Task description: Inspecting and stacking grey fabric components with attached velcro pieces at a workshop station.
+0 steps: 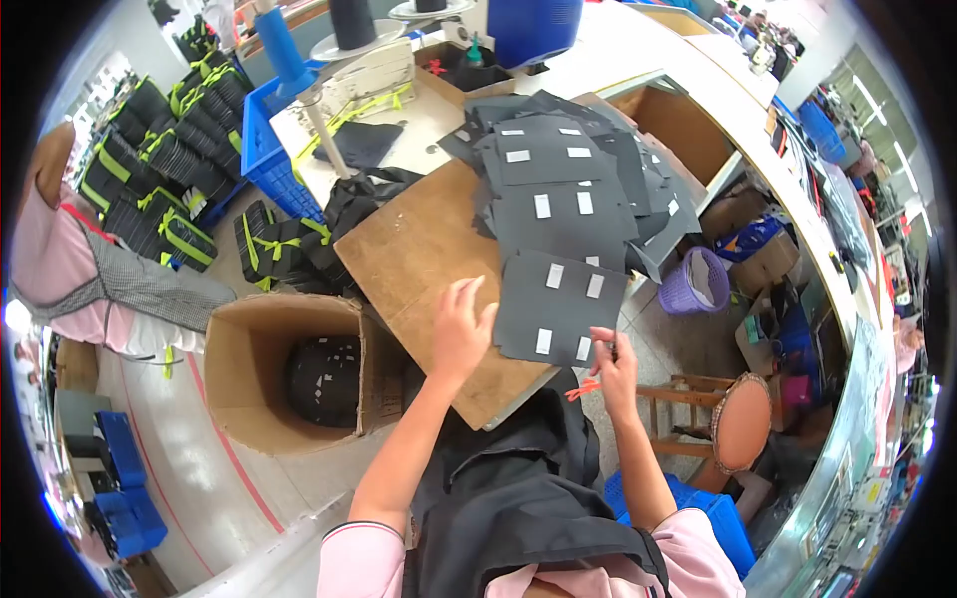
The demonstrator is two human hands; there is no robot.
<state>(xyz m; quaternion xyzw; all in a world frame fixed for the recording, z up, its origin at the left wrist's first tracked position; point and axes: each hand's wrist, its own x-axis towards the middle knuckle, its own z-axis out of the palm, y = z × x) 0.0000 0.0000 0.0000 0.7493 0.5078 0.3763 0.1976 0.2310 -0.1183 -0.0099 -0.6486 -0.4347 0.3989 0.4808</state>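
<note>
My left hand is over the brown board, fingers spread and holding nothing, just left of a black rectangular sheet with small white labels. At that sheet's lower right corner is my right hand, its fingers curled. A small orange-red tool, by its shape like thread snips, sticks out beside the palm; the grip on it is partly hidden. Beyond the near sheet, overlapping labelled black sheets form a loose pile at the board's far end.
On the left stands an open cardboard box with black pieces inside. A wooden stool and a purple basket are at right. Behind are a blue crate and thread cones. Another person stands at left.
</note>
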